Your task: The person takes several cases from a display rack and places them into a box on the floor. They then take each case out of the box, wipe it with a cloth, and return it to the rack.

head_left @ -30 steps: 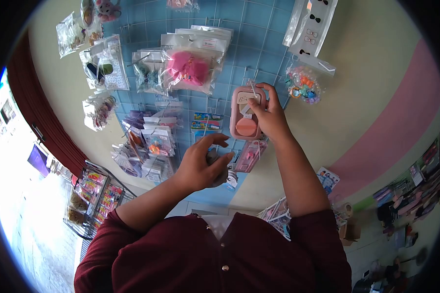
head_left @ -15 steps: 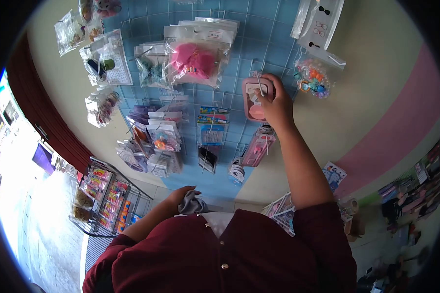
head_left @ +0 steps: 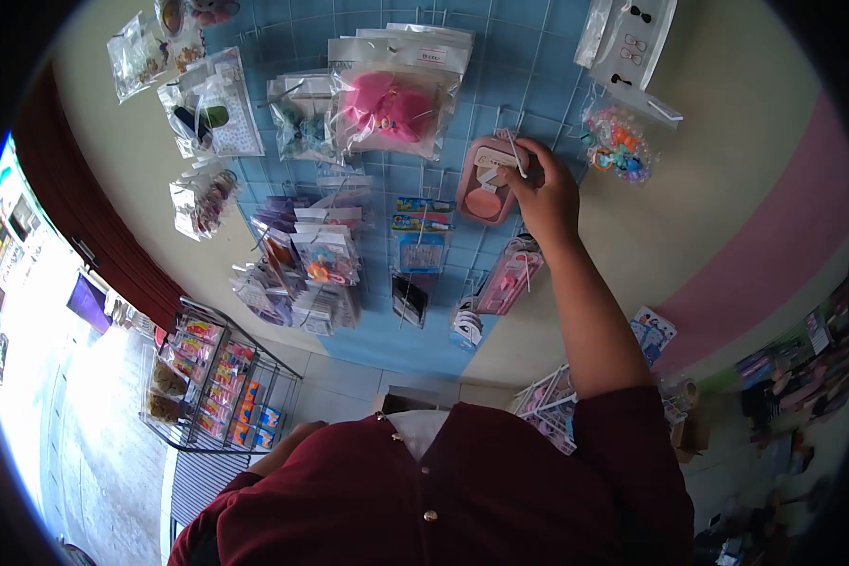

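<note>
My right hand [head_left: 549, 195] grips the right edge of a pink case [head_left: 485, 203], thumb in front and fingers around the upper side. This case has rounded corners, a pale label and a round pink piece inside. It hangs tilted at a white wire hook [head_left: 516, 151] on the blue wall grid. Of my left arm, only the forearm [head_left: 285, 446] and wrist show low on the left; the fingers are hidden behind my maroon top. Just below the case hangs a narrow pink pack [head_left: 511, 280].
Bagged pink bows [head_left: 387, 106] hang left of the case, above several small packs [head_left: 325, 255]. A bag of colourful beads [head_left: 619, 151] hangs at the right. A wire rack [head_left: 219, 387] with snack packets stands lower left, and a white rack [head_left: 549, 401] lower right.
The pink case has tilted, its lower end swinging left, with my right hand still on it. My left hand, earlier holding a grey cloth, has dropped back behind my top; the cloth is out of sight.
</note>
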The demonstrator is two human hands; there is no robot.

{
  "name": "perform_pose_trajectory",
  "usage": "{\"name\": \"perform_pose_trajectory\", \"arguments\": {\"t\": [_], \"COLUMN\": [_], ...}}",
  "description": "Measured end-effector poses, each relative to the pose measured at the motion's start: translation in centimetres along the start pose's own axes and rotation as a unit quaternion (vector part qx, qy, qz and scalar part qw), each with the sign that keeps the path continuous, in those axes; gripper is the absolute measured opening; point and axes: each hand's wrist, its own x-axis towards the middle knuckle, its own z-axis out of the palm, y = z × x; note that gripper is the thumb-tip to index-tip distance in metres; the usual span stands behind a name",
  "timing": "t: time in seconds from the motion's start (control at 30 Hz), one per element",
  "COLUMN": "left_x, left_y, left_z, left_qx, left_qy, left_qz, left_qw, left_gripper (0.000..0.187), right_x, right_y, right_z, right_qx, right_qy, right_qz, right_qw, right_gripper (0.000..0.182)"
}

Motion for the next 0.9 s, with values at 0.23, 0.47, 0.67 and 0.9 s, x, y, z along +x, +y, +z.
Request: {"name": "perform_pose_trajectory", "arguments": {"t": [0.23, 0.47, 0.67, 0.9], "left_x": [-1.4, -3.1, -4.7, -7.3], "left_y": [-1.7, -4.6, -7.5, -12.7], "left_z": [-0.1, 1.2, 1.5, 3.2], "left_qx": [-0.015, -0.006, -0.008, 0.025], "left_qy": [0.025, 0.003, 0.0, -0.025], "left_qz": [-0.016, -0.033, -0.027, -0.026], "left_qw": [0.999, 0.999, 1.0, 0.999], "left_gripper": [0.038, 0.038, 0.037, 0.037], "right_x": [0.4, -1.8, -12.7, -35.2], "right_y": [1.0, -0.5, 3.2, 10.8], "right_z": [0.0, -1.8, -4.0, -4.3], "right_qx": [-0.011, -0.048, 0.074, 0.002], "right_qy": [0.024, 0.064, 0.182, 0.169], "right_qz": [-0.036, -0.005, 0.065, 0.341], "right_qw": [0.999, 0.997, 0.978, 0.925], "right_gripper": [0.043, 0.044, 0.02, 0.024]}}
